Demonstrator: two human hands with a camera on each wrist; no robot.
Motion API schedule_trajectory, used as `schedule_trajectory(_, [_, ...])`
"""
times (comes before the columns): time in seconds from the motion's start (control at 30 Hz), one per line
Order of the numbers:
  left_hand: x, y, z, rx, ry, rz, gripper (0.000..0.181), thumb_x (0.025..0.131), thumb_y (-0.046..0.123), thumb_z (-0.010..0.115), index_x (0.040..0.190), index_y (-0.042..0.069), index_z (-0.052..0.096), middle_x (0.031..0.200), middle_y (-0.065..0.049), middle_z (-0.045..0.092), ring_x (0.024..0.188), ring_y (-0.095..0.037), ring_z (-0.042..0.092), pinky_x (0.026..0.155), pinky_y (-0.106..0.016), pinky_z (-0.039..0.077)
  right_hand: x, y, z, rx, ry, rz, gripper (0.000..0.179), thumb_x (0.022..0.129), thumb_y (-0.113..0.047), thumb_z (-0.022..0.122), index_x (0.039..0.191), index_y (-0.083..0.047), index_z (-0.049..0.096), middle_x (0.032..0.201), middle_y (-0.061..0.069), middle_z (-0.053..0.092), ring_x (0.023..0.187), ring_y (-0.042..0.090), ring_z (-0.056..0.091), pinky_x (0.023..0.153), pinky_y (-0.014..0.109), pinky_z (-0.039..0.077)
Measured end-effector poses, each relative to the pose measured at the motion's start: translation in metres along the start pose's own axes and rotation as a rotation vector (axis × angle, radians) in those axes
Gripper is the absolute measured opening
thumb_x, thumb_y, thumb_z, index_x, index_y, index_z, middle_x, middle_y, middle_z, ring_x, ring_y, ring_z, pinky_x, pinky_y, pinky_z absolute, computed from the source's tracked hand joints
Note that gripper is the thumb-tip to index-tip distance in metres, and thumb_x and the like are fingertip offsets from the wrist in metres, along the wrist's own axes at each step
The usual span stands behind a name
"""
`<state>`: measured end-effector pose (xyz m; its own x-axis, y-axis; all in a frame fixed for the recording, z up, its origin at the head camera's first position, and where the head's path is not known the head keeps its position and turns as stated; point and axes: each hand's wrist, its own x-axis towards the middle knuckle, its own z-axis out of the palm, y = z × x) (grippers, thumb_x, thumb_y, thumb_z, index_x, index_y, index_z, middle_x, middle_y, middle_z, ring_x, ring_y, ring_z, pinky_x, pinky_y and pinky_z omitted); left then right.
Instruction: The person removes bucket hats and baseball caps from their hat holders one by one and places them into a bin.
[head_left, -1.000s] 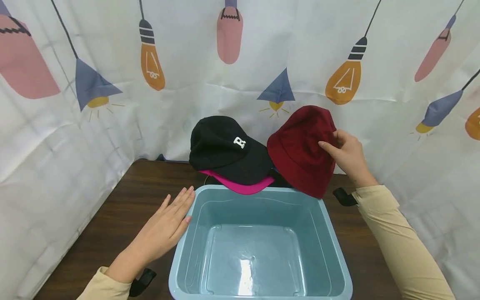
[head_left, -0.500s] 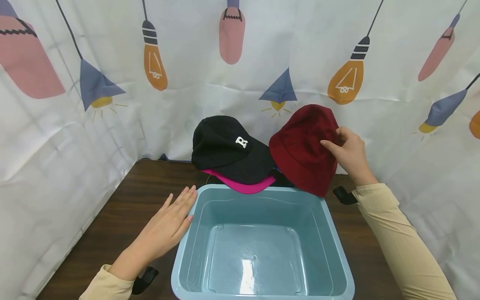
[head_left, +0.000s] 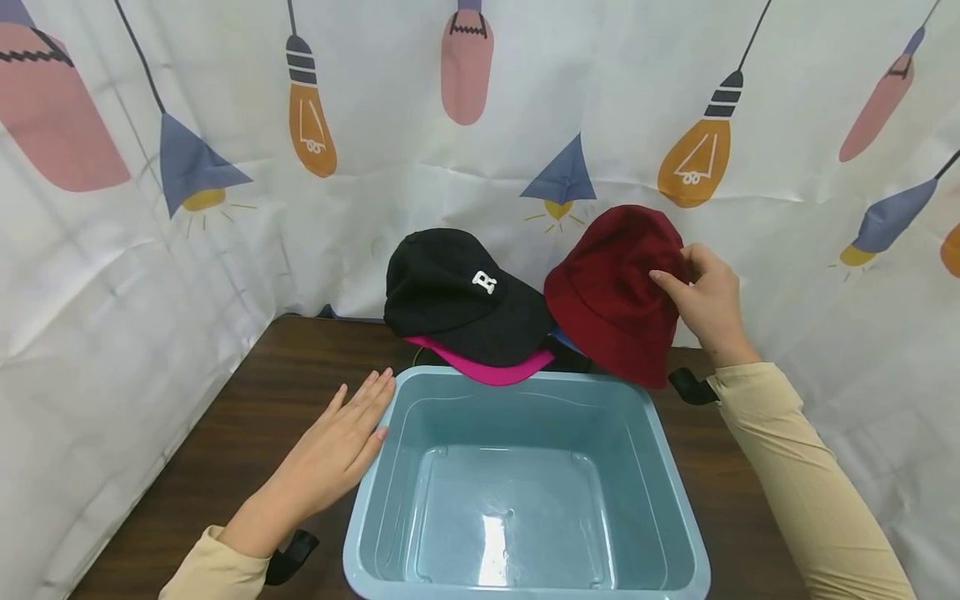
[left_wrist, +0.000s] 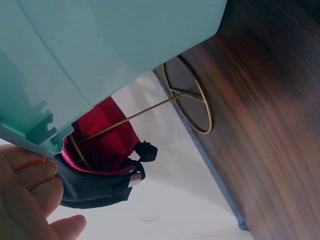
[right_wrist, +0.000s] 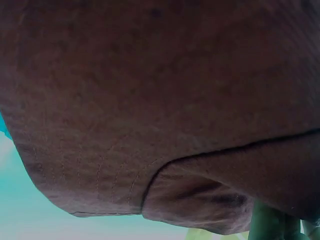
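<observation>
In the head view my right hand [head_left: 708,300] pinches the crown of a dark red bucket hat [head_left: 615,296] between thumb and fingers. The hat's brim hangs by the back right corner of a light blue plastic basin [head_left: 678,492]. Its cloth [right_wrist: 125,100] fills most of the right wrist view. My left hand [head_left: 322,458] lies with straight fingers against the basin's left rim, near the back corner. Left of the bucket hat sits a black baseball cap [head_left: 442,283] with a white letter R, above a bright pink brim [head_left: 487,367].
In the left wrist view a thin brass-coloured wire stand [left_wrist: 207,117] with a ring foot rises into the caps. A dark wooden table [head_left: 225,433] lies beneath the basin. White curtains [head_left: 360,83] printed with lamps hang behind and at both sides.
My right hand has shifted slightly right and up with the bucket hat. A bit of blue now shows between the hat and the black cap. My left hand keeps its place on the rim.
</observation>
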<state>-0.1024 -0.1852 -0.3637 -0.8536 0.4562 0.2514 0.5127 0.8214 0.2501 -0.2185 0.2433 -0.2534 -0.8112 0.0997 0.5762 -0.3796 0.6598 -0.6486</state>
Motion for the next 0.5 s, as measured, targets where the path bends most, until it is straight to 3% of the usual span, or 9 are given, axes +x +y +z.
schedule_trajectory(0.23, [-0.0003,0.0002,-0.0003,-0.012,-0.007,-0.008,0.057,0.101,0.028,0.045,0.149,0.001,0.029,0.155,-0.011,0.023,0.143,-0.027,0.017,0.114,-0.051,0.011,0.0012,0.0033,-0.0005,0.022,0.076,-0.052,0.019,0.084,-0.005,0.071,0.090,0.008,0.058,0.073,-0.016,0.051,0.069,0.001,0.047,0.061,0.019,0.035])
schedule_trajectory(0.5, [-0.0007,0.0001,-0.0004,-0.019,-0.007,-0.013,0.057,0.100,0.028,0.045,0.148,0.002,0.029,0.155,-0.011,0.023,0.143,-0.028,0.017,0.113,-0.053,0.013,0.0005,-0.0053,-0.0074,0.079,0.151,-0.091,0.023,0.086,-0.008,0.070,0.094,0.009,0.058,0.076,-0.017,0.053,0.069,0.001,0.050,0.060,0.016,0.038])
